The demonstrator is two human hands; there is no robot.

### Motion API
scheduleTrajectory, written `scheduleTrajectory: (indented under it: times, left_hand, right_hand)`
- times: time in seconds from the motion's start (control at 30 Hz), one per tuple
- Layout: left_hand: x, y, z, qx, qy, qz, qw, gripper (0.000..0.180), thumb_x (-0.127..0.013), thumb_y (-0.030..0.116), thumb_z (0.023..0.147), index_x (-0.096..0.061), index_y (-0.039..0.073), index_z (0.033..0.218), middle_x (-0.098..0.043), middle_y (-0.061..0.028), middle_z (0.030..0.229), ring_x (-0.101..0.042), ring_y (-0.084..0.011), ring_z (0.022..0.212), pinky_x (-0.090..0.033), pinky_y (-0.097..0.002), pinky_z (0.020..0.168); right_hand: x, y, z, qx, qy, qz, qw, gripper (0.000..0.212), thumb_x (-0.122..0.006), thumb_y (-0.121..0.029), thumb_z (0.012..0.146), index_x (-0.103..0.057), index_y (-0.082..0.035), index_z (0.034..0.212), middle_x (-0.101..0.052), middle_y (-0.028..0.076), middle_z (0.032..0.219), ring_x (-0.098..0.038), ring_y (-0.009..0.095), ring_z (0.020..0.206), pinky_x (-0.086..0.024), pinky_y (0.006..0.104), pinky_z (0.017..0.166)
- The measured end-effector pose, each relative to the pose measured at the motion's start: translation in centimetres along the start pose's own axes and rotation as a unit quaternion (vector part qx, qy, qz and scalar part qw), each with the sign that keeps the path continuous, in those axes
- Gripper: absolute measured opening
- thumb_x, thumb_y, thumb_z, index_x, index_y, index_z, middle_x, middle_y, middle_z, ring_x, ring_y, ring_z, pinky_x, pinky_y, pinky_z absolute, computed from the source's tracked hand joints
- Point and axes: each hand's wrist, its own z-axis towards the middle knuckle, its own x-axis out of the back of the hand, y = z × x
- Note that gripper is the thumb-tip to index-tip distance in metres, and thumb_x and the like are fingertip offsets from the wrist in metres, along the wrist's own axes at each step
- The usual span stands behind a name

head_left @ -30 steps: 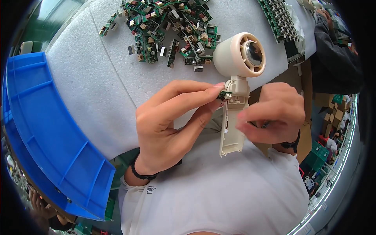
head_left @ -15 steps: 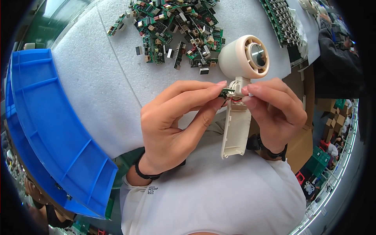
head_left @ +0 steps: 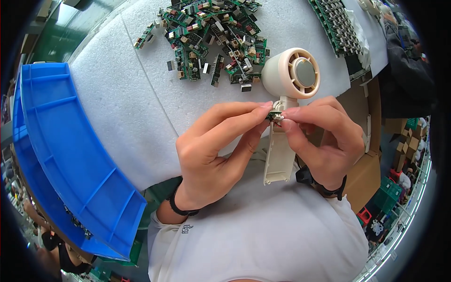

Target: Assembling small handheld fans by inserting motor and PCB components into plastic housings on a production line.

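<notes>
While pinching a tiny green circuit board at the cream handheld fan, left hand and right hand both clamped fingertip to fingertip, loose boards beyond.

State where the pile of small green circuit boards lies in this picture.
In the head view, the pile of green circuit boards lies top centre on the white foam sheet, just left of the cream fan, beyond both hands.

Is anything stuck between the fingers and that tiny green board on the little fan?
Nothing visible is. The left hand and right hand both pinch the small green board directly at the neck of the cream fan, fingertips touching it.
</notes>
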Motion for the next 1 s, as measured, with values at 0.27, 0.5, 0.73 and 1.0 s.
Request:
scheduleTrajectory:
  times: [0.27,0.5,0.73,1.0]
  left_hand:
    - [-0.3,0.8,-0.1,-0.086,-0.007,0.087,0.992,0.041,-0.073,-0.016,0.079,-0.075,0.002,0.116,-0.072,-0.0151,0.109,-0.073,-0.0243,0.091,-0.061,-0.03,0.078]
    - [-1.5,1.1,-1.1,-0.154,0.055,0.185,0.969,0.041,-0.074,-0.016,0.075,-0.074,-0.004,0.114,-0.07,-0.0182,0.109,-0.073,-0.0256,0.092,-0.062,-0.0313,0.078]
    - [-1.4,1.2,-0.9,-0.224,0.1,0.243,0.938,0.04,-0.074,-0.016,0.073,-0.073,-0.008,0.112,-0.07,-0.0219,0.11,-0.073,-0.0278,0.091,-0.063,-0.0322,0.077]
    - [0.6,5.5,-0.4,-0.152,0.066,0.2,0.966,0.047,-0.078,-0.015,0.075,-0.072,-0.001,0.119,-0.069,-0.0183,0.115,-0.073,-0.0279,0.096,-0.062,-0.0324,0.081]
  right_hand:
    - [1.0,-0.4,0.6,-0.015,-0.021,0.062,0.998,0.025,-0.078,0.011,0.08,-0.071,0.001,0.102,-0.074,0.011,0.09,-0.067,0.01,0.075,-0.051,0.021,0.065]
    - [0.0,-1.7,-0.1,-0.015,0.023,0.057,0.998,0.027,-0.08,0.011,0.079,-0.072,0.001,0.102,-0.074,0.011,0.089,-0.068,0.01,0.074,-0.052,0.0225,0.062]
    - [-1.4,-2.9,-0.5,-0.011,0.065,0.074,0.995,0.029,-0.08,0.014,0.077,-0.07,0.001,0.101,-0.073,0.013,0.089,-0.068,0.012,0.074,-0.052,0.0234,0.065]
    - [-0.1,-5.1,2.2,0.069,0.074,0.009,0.995,0.031,-0.085,0.003,0.075,-0.074,-0.002,0.104,-0.075,0.01,0.089,-0.067,0.015,0.075,-0.054,0.0254,0.063]
